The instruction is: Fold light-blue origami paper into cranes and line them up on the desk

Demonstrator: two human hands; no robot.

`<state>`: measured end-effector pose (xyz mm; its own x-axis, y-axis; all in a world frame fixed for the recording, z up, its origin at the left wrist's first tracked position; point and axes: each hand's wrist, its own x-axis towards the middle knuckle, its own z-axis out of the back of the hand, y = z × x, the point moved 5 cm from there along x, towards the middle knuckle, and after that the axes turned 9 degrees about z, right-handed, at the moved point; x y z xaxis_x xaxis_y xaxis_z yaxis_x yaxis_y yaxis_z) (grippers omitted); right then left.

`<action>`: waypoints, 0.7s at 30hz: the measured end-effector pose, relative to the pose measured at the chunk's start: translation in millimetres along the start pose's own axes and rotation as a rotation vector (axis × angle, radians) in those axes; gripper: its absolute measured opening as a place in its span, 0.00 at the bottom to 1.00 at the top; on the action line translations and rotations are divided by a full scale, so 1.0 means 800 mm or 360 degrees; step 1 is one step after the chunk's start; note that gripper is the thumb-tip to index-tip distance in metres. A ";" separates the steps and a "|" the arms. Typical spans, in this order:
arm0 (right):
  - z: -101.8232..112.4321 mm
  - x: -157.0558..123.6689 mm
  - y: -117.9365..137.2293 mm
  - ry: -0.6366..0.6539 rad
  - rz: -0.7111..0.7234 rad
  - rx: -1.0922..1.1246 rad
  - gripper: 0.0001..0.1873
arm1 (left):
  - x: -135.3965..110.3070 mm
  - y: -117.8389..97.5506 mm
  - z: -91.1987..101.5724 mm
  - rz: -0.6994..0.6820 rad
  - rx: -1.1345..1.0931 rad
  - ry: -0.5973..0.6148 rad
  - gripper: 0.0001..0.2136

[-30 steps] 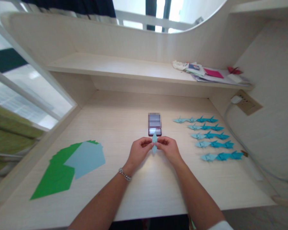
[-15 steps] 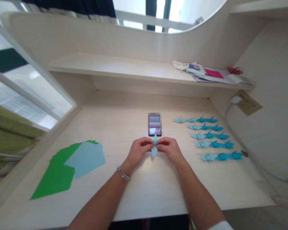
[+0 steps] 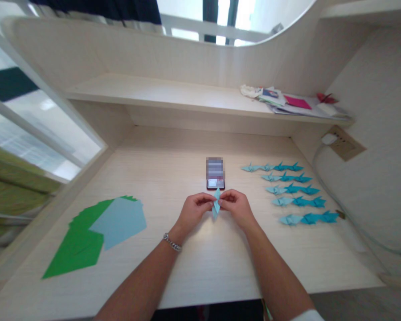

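Observation:
A narrow, pointed piece of folded light blue paper [image 3: 216, 210] stands lengthwise between my two hands, over the middle of the desk. My left hand [image 3: 195, 209] pinches it from the left side with thumb and fingers. From the other side my right hand [image 3: 235, 206] pinches it too, so the paper's middle is partly covered by fingertips. Just beyond the paper lies a phone [image 3: 215, 183] with a lit, partly blurred screen. Rows of folded paper cranes [image 3: 299, 202], pale to deeper blue, lie to the right of my right hand.
Fanned green paper sheets [image 3: 76, 243] and light blue sheets [image 3: 122, 220] lie on the desk [image 3: 147, 151] at left. A shelf [image 3: 173, 96] spans the back, with papers [image 3: 297, 102] at its right. A cable [image 3: 341, 200] runs along the right wall from a socket [image 3: 345, 145].
The folded paper has turned slightly between my fingers, its top tip shifting a little to the right. Both hands keep their pinch in nearly the same place.

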<state>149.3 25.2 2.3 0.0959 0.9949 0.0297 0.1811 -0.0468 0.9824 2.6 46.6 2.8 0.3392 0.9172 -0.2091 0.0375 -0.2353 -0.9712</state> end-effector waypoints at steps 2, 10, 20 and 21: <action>0.001 0.001 0.000 -0.0005 0.0047 -0.0054 0.12 | -0.001 0.000 -0.002 0.0040 -0.0066 0.0017 0.08; -0.001 0.002 0.000 0.0007 0.0089 -0.0148 0.12 | 0.002 0.008 0.001 0.0061 -0.0085 -0.0023 0.09; 0.001 0.006 -0.016 -0.0082 0.0065 -0.0188 0.14 | 0.000 0.007 0.000 -0.0108 0.0017 -0.0155 0.09; 0.002 0.006 -0.017 -0.0104 0.0072 -0.0186 0.14 | -0.001 0.005 -0.001 -0.0120 0.0018 -0.0172 0.09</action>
<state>148.5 30.4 -11.0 0.1657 0.9839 0.0662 0.0601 -0.0771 0.9952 2.9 44.7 -0.8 0.2325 0.9616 -0.1460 0.0482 -0.1613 -0.9857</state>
